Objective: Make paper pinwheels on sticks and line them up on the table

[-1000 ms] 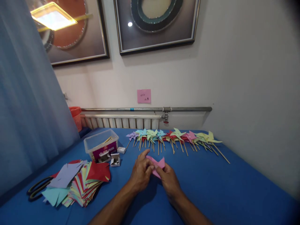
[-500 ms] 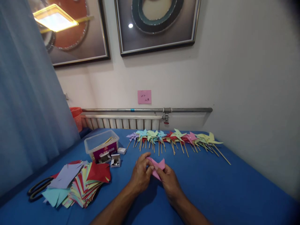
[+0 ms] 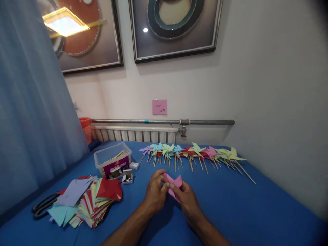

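Observation:
Both hands hold one pink paper pinwheel (image 3: 177,181) with folded-in corners, above the blue-covered table (image 3: 230,212). My left hand (image 3: 156,189) pinches its left side, thumb near the middle. From the right, my right hand (image 3: 188,198) grips it with the thumb on top, close to the left thumb. The fingers hide part of the paper's centre. Beyond the hands lies a row of finished pinwheels (image 3: 196,149) on sticks, in several colours. Left of the hands stands a small open box (image 3: 127,177) with shiny metal pieces inside.
A clear plastic tub (image 3: 112,159) of thin sticks stands at the left, with a small closed white box (image 3: 134,166) beside it. Nearer are fanned stacks of cut coloured paper (image 3: 96,205) and black-handled scissors (image 3: 42,206). A blue curtain (image 3: 36,102) hangs on the left.
The view has shifted slightly, so everything sits a little lower and to the right. My left thumb has come closer to the right thumb at the paper's middle.

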Motion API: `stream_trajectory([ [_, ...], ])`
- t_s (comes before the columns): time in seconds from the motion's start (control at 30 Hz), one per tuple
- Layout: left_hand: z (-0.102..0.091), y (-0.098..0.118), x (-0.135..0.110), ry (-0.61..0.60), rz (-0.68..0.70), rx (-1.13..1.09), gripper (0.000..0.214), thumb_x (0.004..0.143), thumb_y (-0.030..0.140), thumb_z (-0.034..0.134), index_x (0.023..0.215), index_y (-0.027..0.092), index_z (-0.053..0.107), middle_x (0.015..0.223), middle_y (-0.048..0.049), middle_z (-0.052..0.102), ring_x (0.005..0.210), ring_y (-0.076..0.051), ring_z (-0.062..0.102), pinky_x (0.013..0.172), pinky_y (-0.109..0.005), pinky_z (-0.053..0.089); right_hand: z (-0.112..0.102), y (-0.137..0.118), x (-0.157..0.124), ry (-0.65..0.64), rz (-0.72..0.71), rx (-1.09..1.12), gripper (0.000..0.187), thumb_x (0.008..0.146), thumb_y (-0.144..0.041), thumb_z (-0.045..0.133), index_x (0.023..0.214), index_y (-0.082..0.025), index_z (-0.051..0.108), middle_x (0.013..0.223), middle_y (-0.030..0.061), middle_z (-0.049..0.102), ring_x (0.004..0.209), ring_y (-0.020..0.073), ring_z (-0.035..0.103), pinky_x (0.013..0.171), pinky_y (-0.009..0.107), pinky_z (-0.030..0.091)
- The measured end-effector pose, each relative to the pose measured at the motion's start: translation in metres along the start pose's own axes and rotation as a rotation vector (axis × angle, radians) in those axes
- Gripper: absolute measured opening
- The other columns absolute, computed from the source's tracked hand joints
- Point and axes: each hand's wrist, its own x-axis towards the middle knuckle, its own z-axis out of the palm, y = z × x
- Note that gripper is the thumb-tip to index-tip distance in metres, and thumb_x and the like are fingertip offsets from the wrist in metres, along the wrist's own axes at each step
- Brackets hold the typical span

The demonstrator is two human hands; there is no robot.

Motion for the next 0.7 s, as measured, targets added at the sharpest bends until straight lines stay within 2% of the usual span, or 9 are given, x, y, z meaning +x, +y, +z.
stream_trajectory([
  [0.2,-0.001,0.000,0.000,0.081,-0.039,-0.047,0.004,0.082,0.018,0.064,0.085,0.020,0.065,0.140,-0.0110,0.061,0.130,-0.026,0.058,0.111,-0.043,0.042,0.000,0.001,0.002,-0.022,0.052,0.077,0.047,0.067,-0.056,0.086,0.090,-0.018,0.075,0.076,0.0021,0.073,0.069,0.0197,0.063,0.068,0.030,0.050],
  [0.3,-0.001,0.001,0.000,0.155,-0.121,-0.063,0.026,0.077,0.022,0.072,0.103,0.020,0.066,0.139,-0.0126,0.060,0.123,-0.026,0.061,0.101,-0.039,0.048,0.001,0.002,0.001,-0.018,0.053,0.102,0.045,0.068,-0.056,0.086,0.088,-0.018,0.073,0.075,0.0015,0.073,0.071,0.0198,0.064,0.070,0.030,0.051],
  [0.37,0.000,0.002,0.000,0.188,-0.228,-0.089,0.047,0.074,0.025,0.076,0.119,0.018,0.063,0.127,-0.0132,0.065,0.109,-0.024,0.066,0.090,-0.035,0.051,0.000,0.003,0.002,-0.012,0.047,0.107,0.045,0.068,-0.057,0.086,0.087,-0.018,0.072,0.076,0.0016,0.073,0.072,0.0204,0.065,0.070,0.030,0.052],
  [0.43,0.001,0.001,0.002,0.179,-0.346,-0.129,0.057,0.072,0.029,0.078,0.124,0.015,0.061,0.107,-0.0109,0.070,0.093,-0.023,0.068,0.079,-0.032,0.051,0.000,0.004,0.003,-0.013,0.046,0.107,0.048,0.067,-0.059,0.086,0.088,-0.018,0.072,0.078,0.0031,0.075,0.074,0.0220,0.067,0.072,0.032,0.053],
  [0.57,0.000,-0.001,0.008,0.051,-0.412,-0.291,0.036,0.066,0.036,0.081,0.091,0.013,0.069,0.080,-0.0055,0.069,0.072,-0.018,0.063,0.068,-0.029,0.047,-0.002,0.003,0.004,-0.030,0.045,0.080,0.051,0.068,-0.061,0.085,0.093,-0.018,0.074,0.081,0.0055,0.077,0.077,0.0247,0.070,0.072,0.033,0.055],
  [0.7,-0.003,-0.003,0.011,-0.109,-0.414,-0.478,0.036,0.062,0.043,0.084,0.073,0.014,0.066,0.066,-0.0018,0.064,0.060,-0.013,0.054,0.061,-0.026,0.040,-0.002,0.002,0.002,-0.064,0.012,0.074,0.048,0.073,-0.059,0.083,0.094,-0.017,0.075,0.081,0.0049,0.077,0.074,0.0217,0.068,0.071,0.031,0.054],
])
